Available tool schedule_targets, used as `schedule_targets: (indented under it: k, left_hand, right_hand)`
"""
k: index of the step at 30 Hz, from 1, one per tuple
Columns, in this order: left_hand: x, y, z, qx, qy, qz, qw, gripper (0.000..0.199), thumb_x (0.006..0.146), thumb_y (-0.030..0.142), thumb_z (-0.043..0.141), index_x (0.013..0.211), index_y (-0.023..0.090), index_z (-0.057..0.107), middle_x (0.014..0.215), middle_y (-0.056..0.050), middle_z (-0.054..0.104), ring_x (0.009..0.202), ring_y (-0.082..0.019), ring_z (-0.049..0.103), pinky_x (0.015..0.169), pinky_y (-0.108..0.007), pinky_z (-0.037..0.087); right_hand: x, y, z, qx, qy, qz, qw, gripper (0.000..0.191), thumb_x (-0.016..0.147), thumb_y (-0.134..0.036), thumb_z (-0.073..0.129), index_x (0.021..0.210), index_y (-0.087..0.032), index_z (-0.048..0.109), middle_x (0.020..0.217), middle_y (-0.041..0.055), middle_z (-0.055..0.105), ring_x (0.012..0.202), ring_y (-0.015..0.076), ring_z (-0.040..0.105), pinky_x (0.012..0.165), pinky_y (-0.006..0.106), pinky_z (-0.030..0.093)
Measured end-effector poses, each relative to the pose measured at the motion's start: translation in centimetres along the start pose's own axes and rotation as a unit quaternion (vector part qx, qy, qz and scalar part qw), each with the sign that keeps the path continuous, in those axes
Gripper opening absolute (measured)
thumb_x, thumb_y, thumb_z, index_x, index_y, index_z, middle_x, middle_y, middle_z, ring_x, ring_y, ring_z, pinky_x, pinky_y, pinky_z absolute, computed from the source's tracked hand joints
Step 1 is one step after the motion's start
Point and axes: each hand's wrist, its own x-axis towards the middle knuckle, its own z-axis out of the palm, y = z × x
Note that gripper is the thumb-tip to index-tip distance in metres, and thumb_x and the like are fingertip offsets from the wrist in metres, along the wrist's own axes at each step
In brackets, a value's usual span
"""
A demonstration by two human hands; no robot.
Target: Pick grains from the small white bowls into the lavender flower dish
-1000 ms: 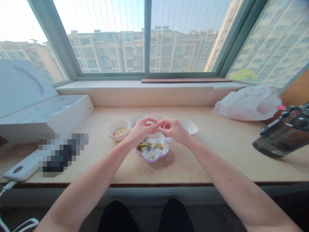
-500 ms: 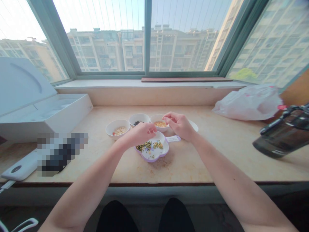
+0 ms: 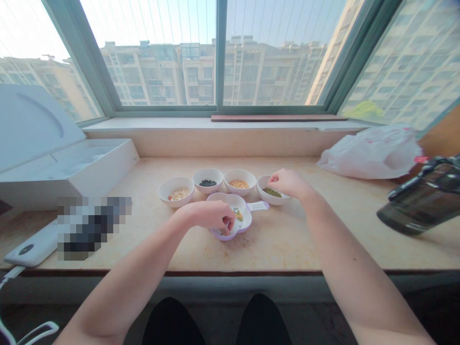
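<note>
A purple-rimmed white flower-shaped bowl [image 3: 245, 224] with a short handle [image 3: 258, 206] holds mixed green and yellow beans [image 3: 238, 214]. Into it reaches my left hand [image 3: 217, 215], fingertips pinched together near the bottom; what they hold, if anything, is hidden. My right hand [image 3: 287, 183] is over a white bowl [image 3: 264, 181] of green beans [image 3: 272, 192], its fingers closed in a pinch whose content I cannot make out. Alongside stand a bowl of yellow kernels [image 3: 239, 184], a bowl of black beans [image 3: 207, 183] and a bowl of pale flat pieces [image 3: 179, 193].
An open white box [image 3: 102, 160] stands at the left, with a white power bank [image 3: 30, 249] and cable nearer the edge. At the right are a white plastic bag [image 3: 366, 152] and a dark transparent jug [image 3: 413, 206]. Windows rise behind the counter [image 3: 334, 230].
My left hand has lowered into the flower-shaped bowl. My right hand has moved right, from beside the yellow kernels to the green-bean bowl.
</note>
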Motion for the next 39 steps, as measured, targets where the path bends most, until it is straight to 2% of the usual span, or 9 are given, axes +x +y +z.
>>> schedule_targets:
  k: [5,11,14,18,20,23,29,35,39]
  left_hand:
    - [0.0,0.6,-0.2,0.086,-0.049,-0.011,0.995,0.005,0.072,0.020,0.069,0.068,0.021,0.071,0.063,-0.001,0.064,0.056,-0.015,0.050,0.057,-0.030,0.036]
    - [-0.4,1.3,-1.2,0.070,0.047,0.021,0.996,0.010,0.085,0.025,0.060,0.078,0.021,0.065,0.077,0.000,0.064,0.065,-0.014,0.053,0.060,-0.028,0.036]
    - [-0.6,1.7,-1.7,0.015,0.096,0.017,0.995,0.015,0.094,0.029,0.050,0.084,0.022,0.059,0.078,0.001,0.059,0.068,-0.013,0.049,0.062,-0.027,0.036]
    - [-0.5,2.2,-1.6,-0.153,0.124,0.024,0.980,0.027,0.099,0.036,0.046,0.077,0.021,0.049,0.068,0.003,0.045,0.061,-0.012,0.039,0.060,-0.027,0.034]
    - [-0.3,2.3,-1.4,-0.247,0.141,0.033,0.958,0.030,0.099,0.040,0.049,0.077,0.020,0.048,0.068,0.003,0.043,0.060,-0.010,0.037,0.059,-0.026,0.032]
    - [0.0,2.3,-1.2,-0.374,0.163,0.031,0.912,0.030,0.093,0.041,0.060,0.078,0.018,0.048,0.072,0.003,0.044,0.061,-0.008,0.039,0.058,-0.024,0.031]
    - [0.2,1.9,-1.3,-0.507,0.148,0.034,0.849,0.030,0.083,0.037,0.074,0.080,0.017,0.051,0.076,0.002,0.051,0.065,-0.008,0.046,0.062,-0.023,0.035]
    - [0.7,1.3,-0.7,-0.513,0.157,0.027,0.844,0.030,0.084,0.037,0.075,0.081,0.015,0.055,0.078,0.000,0.053,0.068,-0.008,0.048,0.061,-0.023,0.035]
    - [1.3,0.9,-0.1,-0.511,0.172,0.022,0.842,0.035,0.081,0.040,0.079,0.081,0.015,0.055,0.075,0.002,0.051,0.066,-0.008,0.047,0.060,-0.022,0.034]
  right_hand:
    - [-0.1,-0.1,0.0,0.004,-0.006,-0.002,1.000,0.020,0.078,-0.030,0.065,0.088,-0.022,0.080,0.089,0.0088,0.078,0.077,0.0225,0.069,0.064,0.030,0.045]
    - [-0.4,-0.6,0.2,0.018,0.059,-0.015,0.998,0.029,0.084,-0.038,0.060,0.097,-0.022,0.079,0.099,0.0094,0.077,0.086,0.0246,0.069,0.067,0.030,0.045]
    - [-0.4,-1.2,0.3,0.057,0.098,-0.045,0.993,0.030,0.087,-0.040,0.059,0.097,-0.020,0.078,0.091,0.0083,0.076,0.084,0.0232,0.068,0.068,0.030,0.045]
    - [-0.9,-2.6,0.3,0.159,0.135,-0.076,0.975,0.025,0.087,-0.038,0.061,0.091,-0.019,0.077,0.081,0.0066,0.074,0.076,0.0205,0.066,0.071,0.030,0.046]
    - [-1.4,-3.5,0.4,0.250,0.116,-0.116,0.954,0.025,0.088,-0.038,0.062,0.091,-0.018,0.076,0.080,0.0059,0.074,0.073,0.0188,0.065,0.071,0.030,0.046]
    - [-2.3,-4.8,0.9,0.372,0.052,-0.195,0.906,0.028,0.087,-0.042,0.064,0.093,-0.017,0.074,0.085,0.0053,0.075,0.073,0.0169,0.063,0.070,0.029,0.047]
    - [-3.8,-6.4,1.9,0.446,-0.027,-0.251,0.859,0.035,0.083,-0.050,0.073,0.095,-0.017,0.071,0.075,0.0003,0.067,0.061,0.0117,0.053,0.056,0.026,0.038]
    - [-4.4,-7.2,1.9,0.488,-0.046,-0.243,0.837,0.045,0.077,-0.052,0.078,0.105,-0.019,0.068,0.071,-0.0026,0.063,0.055,0.0100,0.051,0.051,0.024,0.036]
    - [-4.5,-7.4,2.0,0.479,-0.034,-0.238,0.845,0.044,0.075,-0.055,0.079,0.096,-0.018,0.072,0.067,-0.0023,0.061,0.053,0.0098,0.049,0.049,0.025,0.035]
